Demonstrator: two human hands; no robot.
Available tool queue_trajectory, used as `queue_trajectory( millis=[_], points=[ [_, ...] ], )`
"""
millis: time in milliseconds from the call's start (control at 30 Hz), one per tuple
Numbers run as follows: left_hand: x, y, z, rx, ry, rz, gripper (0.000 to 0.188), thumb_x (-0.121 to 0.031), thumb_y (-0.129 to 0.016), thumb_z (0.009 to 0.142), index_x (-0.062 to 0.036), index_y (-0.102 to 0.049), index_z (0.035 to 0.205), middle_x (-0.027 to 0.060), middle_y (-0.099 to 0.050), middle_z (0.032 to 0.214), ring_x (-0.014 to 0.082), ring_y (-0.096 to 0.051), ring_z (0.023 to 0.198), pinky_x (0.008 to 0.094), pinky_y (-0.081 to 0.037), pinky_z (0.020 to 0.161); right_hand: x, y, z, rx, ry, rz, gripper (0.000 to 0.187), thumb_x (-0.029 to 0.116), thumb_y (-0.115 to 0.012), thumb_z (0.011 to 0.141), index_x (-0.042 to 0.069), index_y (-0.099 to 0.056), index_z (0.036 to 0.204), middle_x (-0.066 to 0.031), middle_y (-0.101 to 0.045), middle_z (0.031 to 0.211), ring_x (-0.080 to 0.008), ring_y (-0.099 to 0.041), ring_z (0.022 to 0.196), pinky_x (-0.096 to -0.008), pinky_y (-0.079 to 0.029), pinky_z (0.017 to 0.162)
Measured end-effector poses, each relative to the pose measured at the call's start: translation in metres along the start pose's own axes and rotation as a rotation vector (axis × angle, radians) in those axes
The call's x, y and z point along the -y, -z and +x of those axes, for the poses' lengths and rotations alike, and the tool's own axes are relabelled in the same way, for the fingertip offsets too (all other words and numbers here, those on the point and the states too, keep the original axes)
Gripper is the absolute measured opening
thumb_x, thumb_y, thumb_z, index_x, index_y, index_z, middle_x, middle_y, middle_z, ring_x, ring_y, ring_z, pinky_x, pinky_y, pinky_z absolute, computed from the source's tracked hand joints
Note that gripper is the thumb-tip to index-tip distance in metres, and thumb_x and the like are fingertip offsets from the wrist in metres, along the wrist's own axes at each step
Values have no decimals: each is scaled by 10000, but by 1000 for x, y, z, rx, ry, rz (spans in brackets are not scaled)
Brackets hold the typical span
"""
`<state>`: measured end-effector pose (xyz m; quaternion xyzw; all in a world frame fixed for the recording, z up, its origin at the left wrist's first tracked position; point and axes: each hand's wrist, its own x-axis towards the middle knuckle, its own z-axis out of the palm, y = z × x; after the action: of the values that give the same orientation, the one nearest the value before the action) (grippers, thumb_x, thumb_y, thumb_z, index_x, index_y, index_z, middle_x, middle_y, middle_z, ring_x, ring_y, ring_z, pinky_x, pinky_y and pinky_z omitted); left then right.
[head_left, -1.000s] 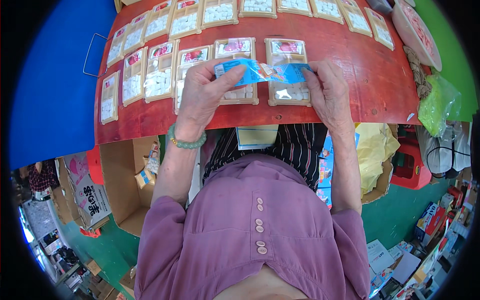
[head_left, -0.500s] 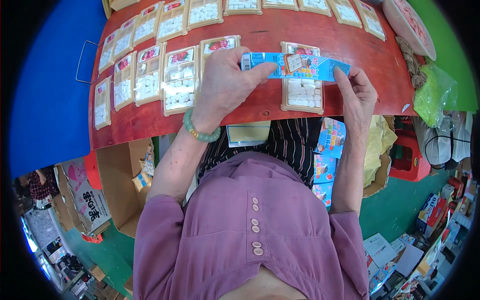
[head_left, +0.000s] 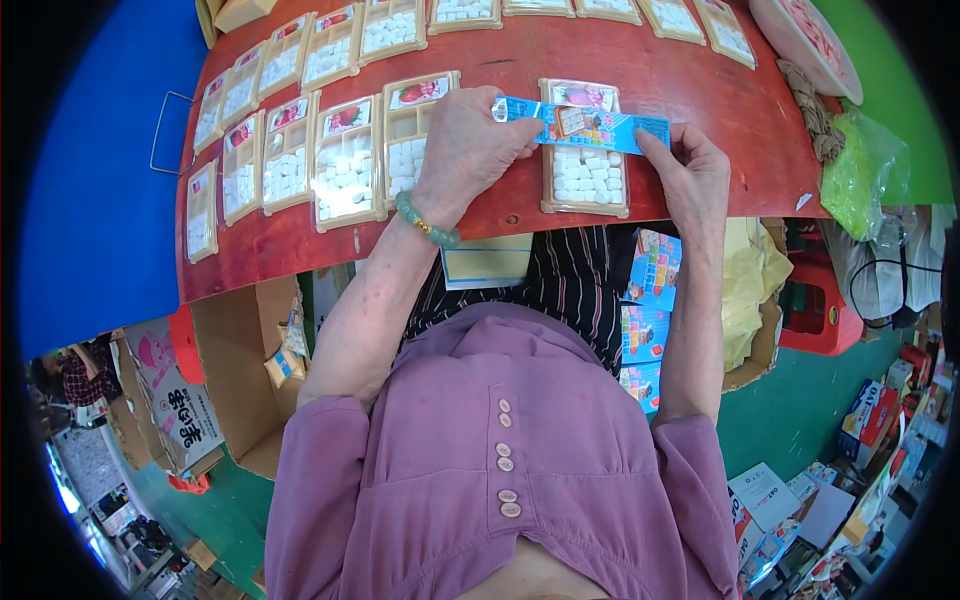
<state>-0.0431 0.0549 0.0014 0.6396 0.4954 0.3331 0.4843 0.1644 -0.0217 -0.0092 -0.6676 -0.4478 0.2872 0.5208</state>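
Note:
My left hand [head_left: 472, 150], with a green bead bracelet [head_left: 425, 222] on its wrist, pinches the left end of a blue printed cardboard strip [head_left: 585, 125]. The thumb and fingers of my right hand [head_left: 690, 175] close on its right end. The strip lies crosswise over the upper part of a tray [head_left: 588, 182] of small white pillow-shaped pieces under a clear cover. Whether strip and tray touch, I cannot tell. Left of my left hand is a similar tray [head_left: 404, 160] with a strawberry picture, partly hidden by the hand.
More filled trays [head_left: 345, 165] line the left and far side of the red table [head_left: 690, 85]. At the far right stand a white basin [head_left: 815, 50], a brown cloth [head_left: 812, 110] and a green plastic bag [head_left: 855, 175]. Blue printed cards [head_left: 645, 335] lie beside my lap; a cardboard box [head_left: 245, 370] stands at left.
Both hands still hold the strip above the same tray. My right hand has come a little closer to the left, and less of the strip's length shows. The whole view has shifted slightly.

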Motion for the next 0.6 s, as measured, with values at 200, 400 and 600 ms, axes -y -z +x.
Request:
queue_trajectory(
  millis=[200,400,600],
  points=[
    [2,-1,1,13,-17,-6,174,-130,-666,714,34,-613,690,114,-658,633,134,-652,580,242,-510,536,-3,1,5,-5,4,-118,149,130,-691,809,-14,-659,827,21,-602,710,-22,-488,633,-176,-388,567],
    [3,-1,2,11,-7,37,167,-124,-668,715,34,-621,689,114,-660,633,133,-652,571,241,-507,529,-2,0,6,6,14,-178,159,139,-692,805,-13,-664,842,16,-605,707,-25,-491,630,-182,-396,565],
    [0,0,2,21,-2,66,172,-128,-667,735,38,-630,716,109,-664,644,125,-655,583,235,-518,536,-4,1,6,-3,20,-223,162,138,-692,804,-14,-663,852,14,-606,714,-29,-496,633,-180,-399,569]
  ],
)
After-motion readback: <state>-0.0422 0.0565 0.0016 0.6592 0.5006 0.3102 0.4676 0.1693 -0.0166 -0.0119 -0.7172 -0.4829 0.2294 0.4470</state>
